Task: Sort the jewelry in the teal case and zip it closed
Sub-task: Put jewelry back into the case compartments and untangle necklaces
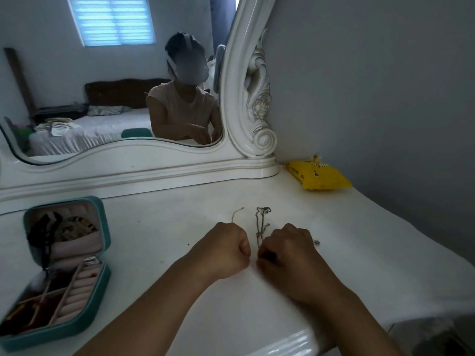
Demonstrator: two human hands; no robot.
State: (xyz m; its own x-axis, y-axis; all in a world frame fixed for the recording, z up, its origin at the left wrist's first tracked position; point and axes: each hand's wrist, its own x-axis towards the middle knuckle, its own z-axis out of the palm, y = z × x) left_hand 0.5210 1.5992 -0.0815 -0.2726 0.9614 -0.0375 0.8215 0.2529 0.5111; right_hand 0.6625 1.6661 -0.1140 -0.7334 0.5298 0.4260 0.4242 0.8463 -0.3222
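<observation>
At lower left of the frame the teal case (77,322) lies open on the white tabletop (159,227), its pink tray holding ring rolls and dark jewelry; at centre, left hand (226,249) fingers curl around a thin chain (237,213), right hand (288,249) fingers pinch a silver necklace (261,222)

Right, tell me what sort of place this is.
Most likely a bedroom, at a dressing table. A white carved mirror stands on the white tabletop and reflects a made bed below a shuttered window. An open teal jewelry case sits on the table, with chains laid out near it.
</observation>
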